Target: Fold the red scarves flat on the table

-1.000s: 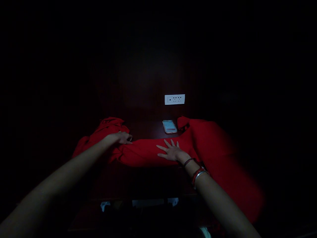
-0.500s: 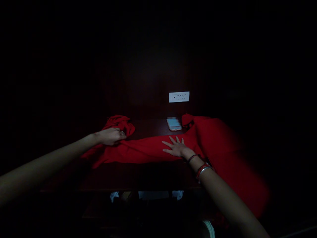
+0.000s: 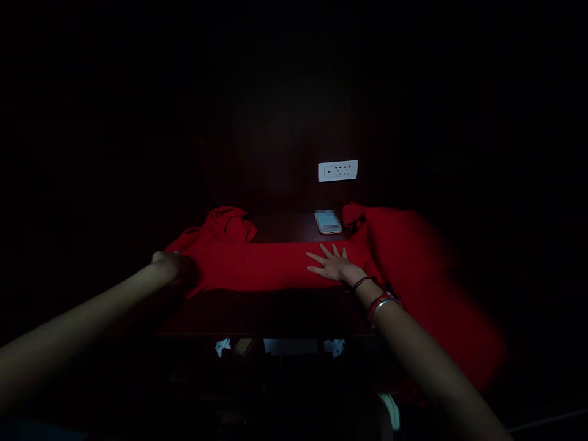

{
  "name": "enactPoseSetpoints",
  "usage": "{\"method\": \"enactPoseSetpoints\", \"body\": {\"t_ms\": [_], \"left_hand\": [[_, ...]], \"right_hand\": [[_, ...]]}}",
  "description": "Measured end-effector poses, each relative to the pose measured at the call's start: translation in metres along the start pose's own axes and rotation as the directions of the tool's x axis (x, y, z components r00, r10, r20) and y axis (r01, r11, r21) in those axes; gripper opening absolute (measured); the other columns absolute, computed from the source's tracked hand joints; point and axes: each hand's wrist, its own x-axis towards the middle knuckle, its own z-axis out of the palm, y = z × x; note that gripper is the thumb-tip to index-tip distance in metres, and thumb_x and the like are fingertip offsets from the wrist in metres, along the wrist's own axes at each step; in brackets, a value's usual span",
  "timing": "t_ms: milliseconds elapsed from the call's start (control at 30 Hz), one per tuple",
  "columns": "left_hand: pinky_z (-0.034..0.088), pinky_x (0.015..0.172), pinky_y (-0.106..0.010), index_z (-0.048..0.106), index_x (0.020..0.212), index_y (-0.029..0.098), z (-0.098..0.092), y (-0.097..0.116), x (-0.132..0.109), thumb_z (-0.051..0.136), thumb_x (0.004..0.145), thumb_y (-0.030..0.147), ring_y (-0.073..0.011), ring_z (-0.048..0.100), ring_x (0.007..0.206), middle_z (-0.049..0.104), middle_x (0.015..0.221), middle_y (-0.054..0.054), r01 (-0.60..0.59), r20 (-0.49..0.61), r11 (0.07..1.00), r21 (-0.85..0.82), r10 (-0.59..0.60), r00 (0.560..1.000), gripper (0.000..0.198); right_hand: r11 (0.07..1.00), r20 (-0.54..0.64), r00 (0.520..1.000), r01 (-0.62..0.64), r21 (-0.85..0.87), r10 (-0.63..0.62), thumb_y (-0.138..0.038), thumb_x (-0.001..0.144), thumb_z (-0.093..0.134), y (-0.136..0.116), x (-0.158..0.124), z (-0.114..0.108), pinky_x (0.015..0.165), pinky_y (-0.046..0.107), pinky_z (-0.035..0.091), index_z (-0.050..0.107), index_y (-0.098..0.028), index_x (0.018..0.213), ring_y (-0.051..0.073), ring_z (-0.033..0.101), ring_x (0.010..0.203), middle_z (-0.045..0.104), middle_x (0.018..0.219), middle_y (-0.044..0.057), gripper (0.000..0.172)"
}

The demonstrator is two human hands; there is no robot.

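Note:
A long piece of red cloth (image 3: 271,266) lies across the dark tabletop, flat in the middle and bunched at its far left. On the right it widens into a large panel that hangs over the front edge. My left hand (image 3: 168,264) is curled at the cloth's left end, closed on it; the fingertips are lost in shadow. Flat on the middle strip rests my right hand (image 3: 334,267), its fingers spread and holding nothing. Bracelets circle the right wrist.
Behind the strip, a phone (image 3: 327,222) with a lit, pixelated screen lies on the dark tabletop (image 3: 285,228). A white socket plate (image 3: 338,171) is on the wall above. Beneath the table edge, a brownish box (image 3: 245,348) and pale items show dimly.
My left hand has moved left and slightly nearer, and the strip's left part now lies smoother and straighter. My right hand stays spread on the cloth. The view has shifted slightly.

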Motion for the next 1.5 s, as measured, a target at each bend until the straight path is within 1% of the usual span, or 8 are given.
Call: {"method": "enactPoseSetpoints", "body": {"t_ms": [67,200,400,667,867,1000,1200,1500], "left_hand": [[0.042,0.055,-0.043,0.061,0.067,0.011,-0.024,0.035,0.014,0.067,0.051,0.023,-0.0359,0.055,0.073,0.056,0.068,-0.01,0.241,0.136,0.966,0.092,-0.252,0.958,0.021],[0.042,0.07,-0.039,0.052,0.105,0.019,-0.05,0.115,0.046,0.039,0.077,0.046,-0.0298,0.05,0.093,0.052,0.104,-0.012,-0.006,-0.003,1.0,-0.01,0.006,1.0,0.041],[0.023,0.094,-0.039,0.032,0.124,0.015,0.0,0.181,0.101,0.022,0.084,0.045,-0.0258,0.021,0.121,0.023,0.134,-0.013,-0.305,-0.326,0.913,-0.272,0.21,0.922,0.052],[0.038,0.077,-0.03,0.057,0.089,0.015,-0.02,0.158,0.152,0.043,0.072,0.037,-0.0219,0.05,0.091,0.058,0.097,-0.008,-0.181,-0.011,0.809,-0.559,0.211,0.977,0.032],[0.038,0.057,-0.022,0.052,0.066,0.015,-0.047,0.144,0.169,0.059,0.05,0.034,-0.0128,0.05,0.06,0.055,0.062,0.002,-0.146,0.157,0.597,-0.788,0.425,0.892,0.026],[0.036,0.055,-0.022,0.052,0.068,0.015,-0.05,0.126,0.167,0.065,0.046,0.031,-0.0126,0.049,0.058,0.054,0.063,0.002,-0.048,0.344,0.644,-0.763,0.468,0.814,0.031],[0.031,0.051,-0.019,0.045,0.064,0.016,-0.043,0.11,0.165,0.062,0.051,0.038,-0.0097,0.043,0.056,0.047,0.061,0.005,-0.206,0.108,0.573,-0.793,0.466,0.878,0.031],[0.031,0.056,-0.02,0.046,0.06,0.016,-0.016,0.085,0.179,0.063,0.048,0.042,-0.01,0.042,0.058,0.045,0.057,0.005,-0.187,0.179,0.676,-0.713,0.434,0.883,0.034]], "right_hand": [[1.0,0.004,1.0,0.01,0.008,-0.01,-0.074,0.066,0.016,0.001,0.0,0.0,0.094,0.055,-0.004,0.013,-0.041,0.129,0.036,-0.006,0.123,0.001,0.14,-0.002,0.071],[1.0,0.013,1.0,0.015,0.007,-0.015,-0.075,0.065,0.016,0.002,-0.001,0.0,0.094,0.055,-0.003,0.012,-0.041,0.129,0.036,-0.006,0.123,0.0,0.14,-0.003,0.072],[1.0,0.005,1.0,0.012,-0.011,-0.012,-0.074,0.066,0.015,0.002,-0.001,0.001,0.094,0.055,-0.003,0.01,-0.039,0.13,0.035,-0.008,0.123,-0.002,0.14,-0.003,0.072],[0.998,-0.002,0.999,0.044,0.051,-0.044,-0.075,0.064,0.018,0.007,-0.003,-0.003,0.095,0.053,-0.001,0.011,-0.035,0.131,0.035,-0.007,0.123,0.001,0.14,0.002,0.078],[0.996,-0.019,0.998,0.054,0.064,-0.053,-0.073,0.066,0.018,0.01,-0.005,-0.004,0.096,0.051,-0.002,0.01,-0.031,0.132,0.031,-0.005,0.124,0.002,0.14,0.005,0.079],[0.996,-0.01,0.998,0.069,0.056,-0.069,-0.073,0.067,0.019,0.011,-0.005,-0.004,0.096,0.052,-0.001,0.011,-0.03,0.132,0.03,-0.005,0.125,0.003,0.14,0.005,0.078],[0.994,-0.024,0.995,0.095,0.057,-0.094,-0.072,0.068,0.019,0.01,-0.005,-0.003,0.096,0.052,0.0,0.012,-0.03,0.132,0.03,-0.003,0.125,0.004,0.14,0.006,0.077],[0.996,-0.022,0.997,0.078,0.044,-0.077,-0.073,0.067,0.02,0.012,-0.005,-0.003,0.096,0.052,0.002,0.013,-0.029,0.132,0.031,-0.001,0.125,0.005,0.14,0.005,0.078]]}}
